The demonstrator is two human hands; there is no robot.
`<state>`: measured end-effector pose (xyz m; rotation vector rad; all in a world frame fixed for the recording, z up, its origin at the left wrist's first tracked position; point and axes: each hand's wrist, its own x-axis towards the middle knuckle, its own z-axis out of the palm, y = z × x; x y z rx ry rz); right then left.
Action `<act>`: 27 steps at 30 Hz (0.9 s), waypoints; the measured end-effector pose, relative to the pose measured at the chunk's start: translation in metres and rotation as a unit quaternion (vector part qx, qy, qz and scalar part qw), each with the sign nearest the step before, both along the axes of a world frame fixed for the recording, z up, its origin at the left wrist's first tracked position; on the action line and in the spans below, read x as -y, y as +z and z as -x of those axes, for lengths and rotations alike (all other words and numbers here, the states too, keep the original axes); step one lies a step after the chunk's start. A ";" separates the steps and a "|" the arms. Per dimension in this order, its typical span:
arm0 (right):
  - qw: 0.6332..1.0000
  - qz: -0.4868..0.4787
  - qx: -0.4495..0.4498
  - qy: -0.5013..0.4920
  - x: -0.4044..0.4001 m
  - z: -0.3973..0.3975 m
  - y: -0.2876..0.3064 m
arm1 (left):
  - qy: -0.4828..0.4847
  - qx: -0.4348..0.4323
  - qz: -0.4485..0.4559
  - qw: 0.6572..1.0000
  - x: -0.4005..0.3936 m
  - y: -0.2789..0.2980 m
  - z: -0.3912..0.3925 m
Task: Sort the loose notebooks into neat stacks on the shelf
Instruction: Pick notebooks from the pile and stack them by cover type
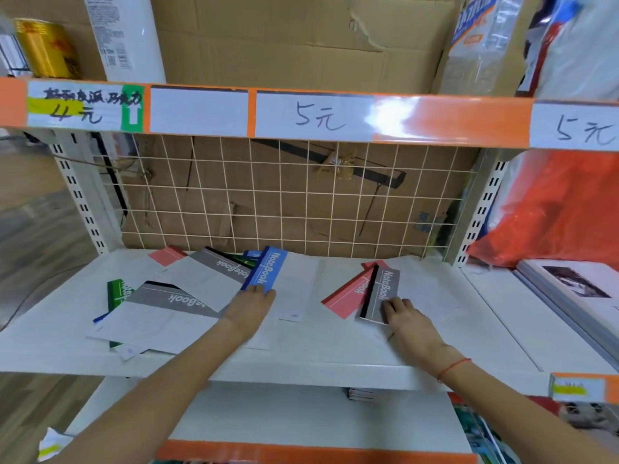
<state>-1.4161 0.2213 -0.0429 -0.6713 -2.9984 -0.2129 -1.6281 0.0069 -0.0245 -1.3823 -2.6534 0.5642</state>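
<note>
Notebooks all over the white shelf (335, 363), far from neat yet. At about nine o'clock, a messy heap: a green notebook (115, 293) half buried, a grey notebook (174, 298) on top of it, more pushed in behind at crooked angles. At about three o'clock, a small stack just begun: a red notebook (348, 296) underneath, a second grey notebook (382, 293) laid partly over it, edges not lined up.

Left grip (249, 308) at the middle of the shelf, fingertips on the near end of a blue notebook (268, 269) that leans against the edge of the heap. Thumb hidden below, so cannot tell if pinching or only touching. Right grip (407, 324) at about four o'clock, resting on the near corner of the second grey notebook, fingers laid flat on the cover, holding nothing, most likely just pressing to keep the stack from sliding.

Step in hand, by the look of it: picking the blue notebook out of the heap to move it over to a stack.

Next, probably: get a firm hold on the blue notebook, lift it free without dragging the heap along, carry it toward three o'clock and set it down flat. Then square up the red and grey edges. Plenty more to sort at nine o'clock.
</note>
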 end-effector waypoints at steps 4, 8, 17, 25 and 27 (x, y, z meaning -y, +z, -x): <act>0.999 0.024 -0.029 0.000 -0.009 -0.006 -0.007 | 0.007 0.113 -0.004 0.994 0.004 0.005 0.010; 0.999 0.024 -0.023 0.006 -0.010 -0.008 -0.011 | 0.001 0.215 0.011 0.977 0.008 0.018 0.013; 1.000 -0.012 0.025 0.006 -0.011 -0.009 -0.008 | -0.092 -0.010 0.071 0.993 -0.013 0.016 -0.010; 1.000 -0.015 -0.013 -0.023 -0.010 -0.015 0.002 | -0.048 -0.075 -0.077 0.993 -0.014 -0.004 -0.008; 0.999 -0.019 -0.032 -0.026 -0.012 -0.016 0.006 | -0.075 -0.056 -0.141 0.986 -0.014 -0.012 0.000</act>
